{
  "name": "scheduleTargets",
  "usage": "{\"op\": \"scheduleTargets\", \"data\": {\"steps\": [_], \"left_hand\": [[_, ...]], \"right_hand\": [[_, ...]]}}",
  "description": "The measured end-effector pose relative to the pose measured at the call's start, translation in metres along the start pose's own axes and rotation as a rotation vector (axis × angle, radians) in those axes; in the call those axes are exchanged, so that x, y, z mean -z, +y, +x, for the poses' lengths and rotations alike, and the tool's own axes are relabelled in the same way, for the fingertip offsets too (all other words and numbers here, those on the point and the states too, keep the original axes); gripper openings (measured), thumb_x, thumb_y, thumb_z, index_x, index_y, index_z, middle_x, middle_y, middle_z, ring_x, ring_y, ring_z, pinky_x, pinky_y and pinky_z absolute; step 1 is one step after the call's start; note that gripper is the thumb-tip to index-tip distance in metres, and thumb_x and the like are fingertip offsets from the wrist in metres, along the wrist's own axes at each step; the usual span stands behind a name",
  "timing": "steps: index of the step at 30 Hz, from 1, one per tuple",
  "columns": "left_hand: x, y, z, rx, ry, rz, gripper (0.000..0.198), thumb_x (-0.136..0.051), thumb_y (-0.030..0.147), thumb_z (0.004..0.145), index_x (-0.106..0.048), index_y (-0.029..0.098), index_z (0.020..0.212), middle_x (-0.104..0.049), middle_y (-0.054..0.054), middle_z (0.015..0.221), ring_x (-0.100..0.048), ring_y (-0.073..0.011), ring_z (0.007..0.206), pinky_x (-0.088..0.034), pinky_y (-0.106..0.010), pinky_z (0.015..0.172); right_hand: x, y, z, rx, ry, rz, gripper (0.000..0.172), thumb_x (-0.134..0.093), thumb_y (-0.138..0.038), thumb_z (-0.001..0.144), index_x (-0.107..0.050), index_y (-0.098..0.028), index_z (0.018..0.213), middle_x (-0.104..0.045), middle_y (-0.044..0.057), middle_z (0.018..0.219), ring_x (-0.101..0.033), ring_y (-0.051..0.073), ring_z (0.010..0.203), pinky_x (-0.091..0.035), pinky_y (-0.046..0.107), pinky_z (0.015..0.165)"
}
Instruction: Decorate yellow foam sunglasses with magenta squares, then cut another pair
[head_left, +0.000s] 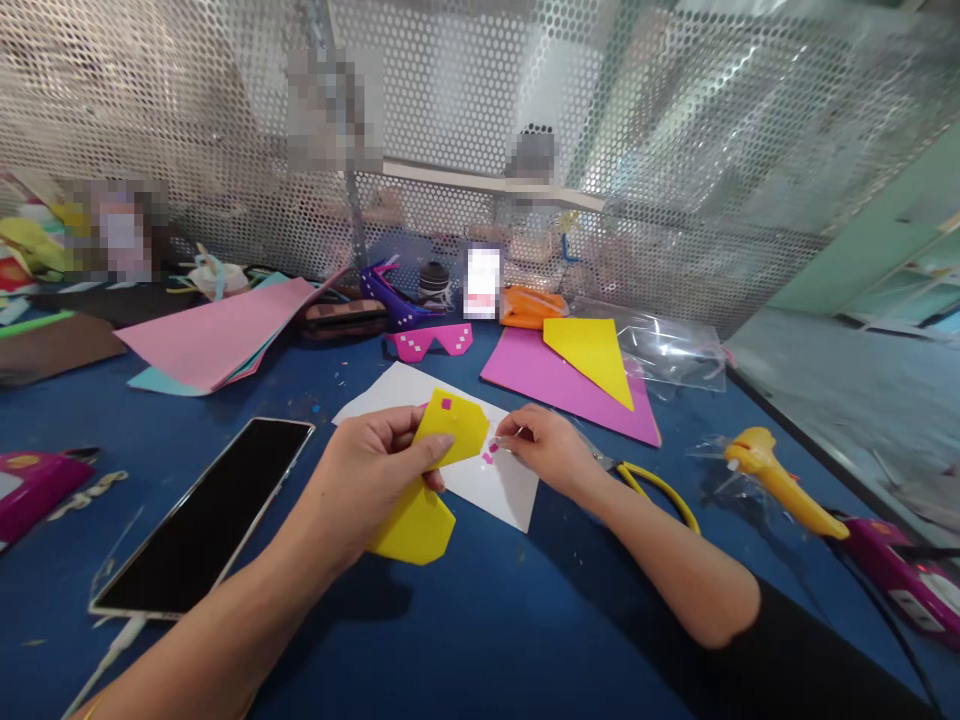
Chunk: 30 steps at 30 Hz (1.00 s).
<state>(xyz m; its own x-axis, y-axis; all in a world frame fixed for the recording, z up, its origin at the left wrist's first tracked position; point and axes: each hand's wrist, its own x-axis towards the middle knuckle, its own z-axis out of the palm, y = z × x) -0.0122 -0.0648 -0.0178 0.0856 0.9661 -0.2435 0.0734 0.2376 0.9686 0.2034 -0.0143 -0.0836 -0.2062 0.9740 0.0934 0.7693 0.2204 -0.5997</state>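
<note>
My left hand [375, 470] grips a yellow foam cutout [420, 525] shaped like a pair of glasses, thumb on its front face. One small magenta square [447, 404] sits near the cutout's upper corner. Beneath it lies a sheet of white paper [510, 495] on the blue table. Over the paper's right part, my right hand [544, 450] has thumb and finger pinched at a small magenta piece [493, 447]. Another magenta bit [487, 459] rests just below those fingertips. Yellow-handled scissors [660, 490] lie partly hidden under my right forearm.
Pink glasses [433, 342] with white squares lie behind the paper. A magenta foam sheet [577, 395] bears a yellow piece [596, 355]. A large phone [210, 510] lies left, and a yellow glue gun [787, 485] right. Pink foam sheets [217, 330] and a perforated metal screen [465, 110] stand behind.
</note>
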Motion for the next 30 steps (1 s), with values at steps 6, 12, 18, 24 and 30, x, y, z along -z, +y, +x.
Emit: {"op": "scheduleTargets", "data": {"steps": [6, 12, 18, 24, 30], "left_hand": [[-0.0028, 0.0011, -0.0037, -0.009, -0.015, -0.018, 0.023, -0.074, 0.036, 0.071, -0.073, 0.019, 0.087, -0.061, 0.004, 0.052, -0.052, -0.0089, 0.045, -0.044, -0.019, 0.045], [-0.0041, 0.0009, -0.0044, -0.011, -0.02, -0.004, 0.023, -0.073, 0.035, 0.07, -0.073, 0.02, 0.087, -0.061, 0.004, 0.052, -0.052, -0.0101, 0.045, -0.044, -0.02, 0.045], [-0.0047, -0.0013, -0.0049, 0.002, -0.027, 0.019, 0.026, -0.071, 0.036, 0.072, -0.071, 0.02, 0.093, -0.061, 0.004, 0.054, -0.054, -0.0112, 0.047, -0.044, -0.021, 0.047], [-0.0053, -0.003, -0.0039, -0.009, -0.068, 0.048, 0.026, -0.07, 0.037, 0.073, -0.065, 0.019, 0.091, -0.061, 0.005, 0.054, -0.053, -0.0102, 0.048, -0.043, -0.02, 0.047], [-0.005, -0.0043, -0.003, 0.005, -0.03, 0.053, 0.032, -0.072, 0.038, 0.072, -0.068, 0.02, 0.099, -0.064, 0.003, 0.06, -0.056, -0.0117, 0.05, -0.046, -0.022, 0.05]], "right_hand": [[-0.0087, 0.0039, 0.0, 0.008, -0.039, 0.028, 0.012, -0.066, -0.012, 0.083, -0.071, -0.022, 0.087, -0.064, 0.0, 0.09, -0.059, 0.012, 0.075, -0.047, 0.027, 0.069], [-0.0113, 0.0017, -0.0017, 0.012, -0.076, -0.022, 0.007, -0.062, -0.022, 0.092, -0.067, -0.018, 0.095, -0.065, 0.003, 0.102, -0.063, 0.016, 0.087, -0.053, 0.034, 0.078], [-0.011, 0.0021, -0.0039, -0.011, -0.097, -0.047, 0.027, -0.059, -0.034, 0.095, -0.062, -0.018, 0.116, -0.064, 0.007, 0.117, -0.065, 0.019, 0.096, -0.056, 0.04, 0.083], [-0.0109, 0.0064, -0.0057, -0.012, -0.086, 0.016, 0.029, -0.06, -0.034, 0.095, -0.061, -0.018, 0.119, -0.063, 0.008, 0.12, -0.064, 0.02, 0.1, -0.055, 0.042, 0.085], [-0.0046, 0.0058, -0.0083, -0.087, -0.057, 0.227, 0.021, -0.061, -0.034, 0.093, -0.064, -0.016, 0.103, -0.066, 0.004, 0.101, -0.064, 0.017, 0.087, -0.054, 0.037, 0.078]]}}
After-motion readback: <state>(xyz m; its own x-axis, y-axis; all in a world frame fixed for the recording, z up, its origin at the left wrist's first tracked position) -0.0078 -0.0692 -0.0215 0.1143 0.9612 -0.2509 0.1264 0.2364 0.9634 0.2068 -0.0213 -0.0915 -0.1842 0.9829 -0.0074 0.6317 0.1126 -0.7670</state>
